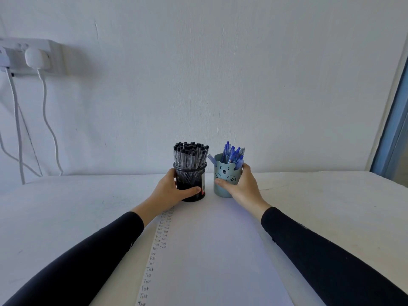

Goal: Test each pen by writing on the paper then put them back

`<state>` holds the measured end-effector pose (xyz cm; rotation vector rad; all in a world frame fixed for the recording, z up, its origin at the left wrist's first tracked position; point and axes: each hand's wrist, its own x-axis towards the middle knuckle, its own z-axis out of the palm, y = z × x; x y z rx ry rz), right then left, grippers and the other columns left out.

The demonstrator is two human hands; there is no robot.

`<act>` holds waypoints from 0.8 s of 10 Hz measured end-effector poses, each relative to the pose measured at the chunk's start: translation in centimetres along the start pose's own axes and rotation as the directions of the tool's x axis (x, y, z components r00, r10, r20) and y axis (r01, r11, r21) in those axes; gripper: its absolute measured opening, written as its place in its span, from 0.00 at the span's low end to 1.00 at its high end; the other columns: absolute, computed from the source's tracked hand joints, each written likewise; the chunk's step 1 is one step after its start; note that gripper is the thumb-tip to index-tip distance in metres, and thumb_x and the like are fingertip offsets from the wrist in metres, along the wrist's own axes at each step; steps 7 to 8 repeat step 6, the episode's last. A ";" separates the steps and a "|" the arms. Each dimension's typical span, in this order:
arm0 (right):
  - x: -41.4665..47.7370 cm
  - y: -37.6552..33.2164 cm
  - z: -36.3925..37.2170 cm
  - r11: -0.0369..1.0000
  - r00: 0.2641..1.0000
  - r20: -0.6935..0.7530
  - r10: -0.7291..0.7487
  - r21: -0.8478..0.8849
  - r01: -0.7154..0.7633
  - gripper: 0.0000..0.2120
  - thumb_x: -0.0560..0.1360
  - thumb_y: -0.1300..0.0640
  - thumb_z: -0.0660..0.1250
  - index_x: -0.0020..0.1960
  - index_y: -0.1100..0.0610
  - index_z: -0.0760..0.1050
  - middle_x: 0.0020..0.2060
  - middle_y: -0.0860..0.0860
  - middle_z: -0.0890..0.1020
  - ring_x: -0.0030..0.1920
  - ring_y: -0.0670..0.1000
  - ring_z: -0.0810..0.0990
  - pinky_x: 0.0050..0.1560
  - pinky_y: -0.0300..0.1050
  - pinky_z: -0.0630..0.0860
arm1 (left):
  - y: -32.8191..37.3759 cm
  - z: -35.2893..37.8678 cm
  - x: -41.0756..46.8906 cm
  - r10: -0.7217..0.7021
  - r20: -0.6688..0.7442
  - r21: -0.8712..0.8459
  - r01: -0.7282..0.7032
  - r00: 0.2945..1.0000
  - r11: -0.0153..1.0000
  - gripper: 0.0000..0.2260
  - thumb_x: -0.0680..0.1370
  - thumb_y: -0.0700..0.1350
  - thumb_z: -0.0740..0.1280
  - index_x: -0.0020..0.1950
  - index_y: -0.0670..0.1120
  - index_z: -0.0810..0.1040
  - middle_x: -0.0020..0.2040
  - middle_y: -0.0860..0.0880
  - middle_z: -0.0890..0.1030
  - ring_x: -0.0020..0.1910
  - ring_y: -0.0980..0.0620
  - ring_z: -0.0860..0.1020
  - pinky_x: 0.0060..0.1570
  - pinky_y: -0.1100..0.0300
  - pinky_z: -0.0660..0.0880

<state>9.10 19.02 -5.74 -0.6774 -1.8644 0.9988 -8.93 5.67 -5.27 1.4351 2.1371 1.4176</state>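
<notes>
**Both hands on the two pen holders**

The left hand [170, 189] grips a black mesh holder [191, 178]. Its thumb curls across the lower front of the mesh and its fingers wrap round the far left side. The holder stands upright on the surface [66, 206] and is packed with black pens [191, 154], clear barrels with dark caps pointing up, well above the left thumb.

The right hand [241, 184] grips a pale blue bear cup [224, 171]. The thumb presses against the front, just below the printed bear face, and the fingers reach round the right side up to the rim. The cup also stands upright, and a looser bunch of blue pens [231, 153] sticks out of its top, above the right fingers. One of them leans out over the rim toward the mesh holder.

The two holders stand just beside each other between the hands, with a narrow gap between them.

The paper [209, 250] lies flat on the surface between the two forearms, reaching up to the bases of the holders. A column of handwritten "Test" words runs along its left part, beside the left wrist and forearm, doubling to two columns nearer the left hand.

Both arms wear dark sleeves [320, 257]. Far off to the left of the left hand, a socket [33, 56] on the wall [220, 74] carries white cables [47, 120] that hang down.
</notes>
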 end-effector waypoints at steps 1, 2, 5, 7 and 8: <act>0.1 0.2 0.1 1.000 1.000 0.009 -0.023 -0.008 0.023 0.30 0.68 0.53 0.78 0.64 0.49 0.65 0.58 0.47 0.76 0.57 0.44 0.76 0.45 0.28 0.71 | 0.0 0.1 -0.1 0.012 -0.033 0.010 -0.012 0.999 1.000 0.33 0.68 0.54 0.78 0.68 0.48 0.67 0.59 0.55 0.76 0.57 0.54 0.76 0.54 0.61 0.73; -0.1 0.1 0.1 0.999 0.999 0.012 -0.033 -0.017 0.033 0.29 0.69 0.52 0.78 0.63 0.46 0.64 0.58 0.45 0.75 0.55 0.41 0.75 0.44 0.26 0.71 | 0.1 -0.1 -0.3 0.012 -0.006 0.010 -0.012 1.000 1.000 0.31 0.70 0.52 0.77 0.67 0.49 0.67 0.58 0.55 0.76 0.57 0.54 0.76 0.53 0.63 0.71; 0.6 0.8 0.1 0.999 0.999 0.038 -0.017 -0.038 0.018 0.29 0.69 0.53 0.78 0.63 0.48 0.65 0.58 0.45 0.75 0.58 0.44 0.75 0.45 0.26 0.71 | -0.3 -0.2 -0.3 0.004 0.029 -0.017 -0.004 1.000 1.000 0.30 0.71 0.52 0.76 0.68 0.50 0.67 0.61 0.53 0.77 0.60 0.54 0.76 0.58 0.59 0.73; 0.7 0.5 -0.5 0.993 0.984 0.146 0.103 -0.080 -0.092 0.48 0.66 0.47 0.79 0.76 0.56 0.55 0.70 0.52 0.69 0.71 0.53 0.68 0.61 0.40 0.73 | 0.1 -0.4 -0.5 -0.049 0.036 -0.105 0.052 0.998 0.993 0.41 0.68 0.54 0.78 0.75 0.48 0.60 0.69 0.51 0.72 0.63 0.52 0.74 0.60 0.58 0.73; 0.7 0.5 -0.5 0.993 0.984 0.146 0.103 -0.080 -0.092 0.48 0.66 0.47 0.79 0.76 0.56 0.55 0.70 0.52 0.69 0.71 0.53 0.68 0.61 0.40 0.73 | 0.1 -0.4 -0.5 -0.049 0.036 -0.105 0.052 0.998 0.993 0.41 0.68 0.54 0.78 0.75 0.48 0.60 0.69 0.51 0.72 0.63 0.52 0.74 0.60 0.58 0.73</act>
